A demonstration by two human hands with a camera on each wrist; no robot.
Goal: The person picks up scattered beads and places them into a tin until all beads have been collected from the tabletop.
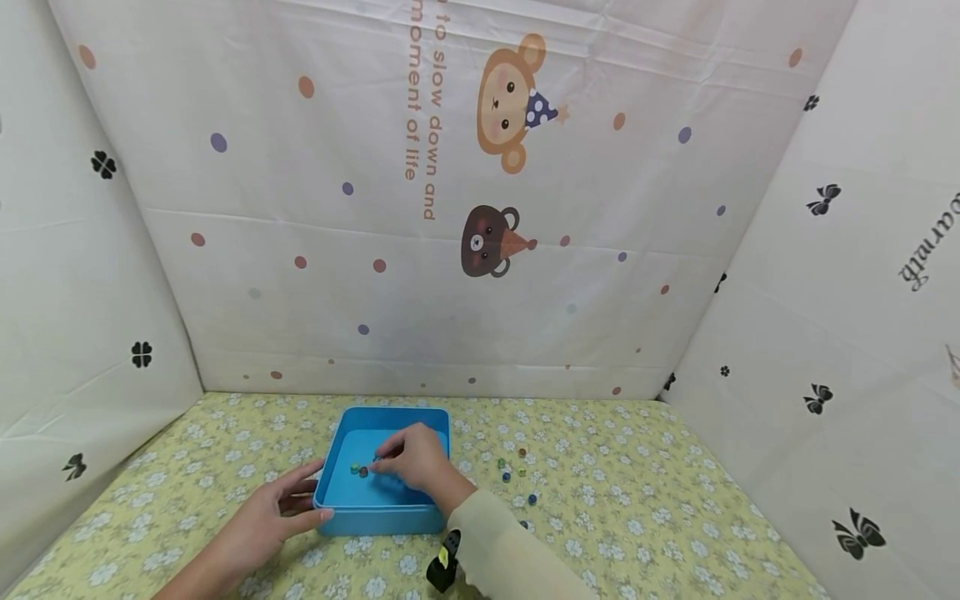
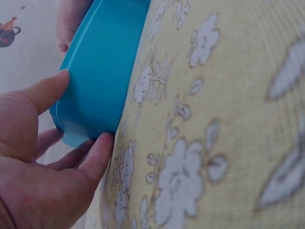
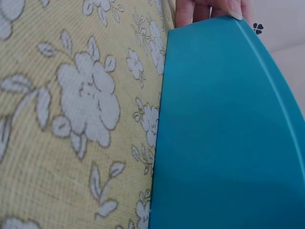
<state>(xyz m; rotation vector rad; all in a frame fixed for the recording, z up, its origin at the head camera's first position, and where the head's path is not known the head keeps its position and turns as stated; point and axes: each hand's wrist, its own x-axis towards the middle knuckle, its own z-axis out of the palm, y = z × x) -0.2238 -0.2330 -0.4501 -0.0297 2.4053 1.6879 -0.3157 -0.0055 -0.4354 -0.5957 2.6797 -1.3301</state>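
Observation:
A shallow blue plastic box (image 1: 386, 521) stands on the flowered cloth. My left hand (image 1: 262, 517) holds its near left corner, thumb on the front wall and fingers along the left side; the left wrist view shows this hand (image 2: 43, 167) close up. Over the box floor, my right hand (image 1: 416, 458) pinches a small dark blue marble (image 1: 377, 457) between thumb and fingertips. Just left of those fingertips, a green marble (image 1: 355, 468) and a brown marble (image 1: 363, 472) lie in the box. The box wall (image 3: 224, 124) hides the right fingers in the right wrist view.
Right of the box, several loose marbles lie on the cloth, among them a brown marble (image 1: 522, 452), a green marble (image 1: 502, 462) and a blue marble (image 1: 532, 499). A black strap fitting (image 1: 442, 567) hangs by the right sleeve. Printed white curtains (image 1: 420, 317) enclose the table.

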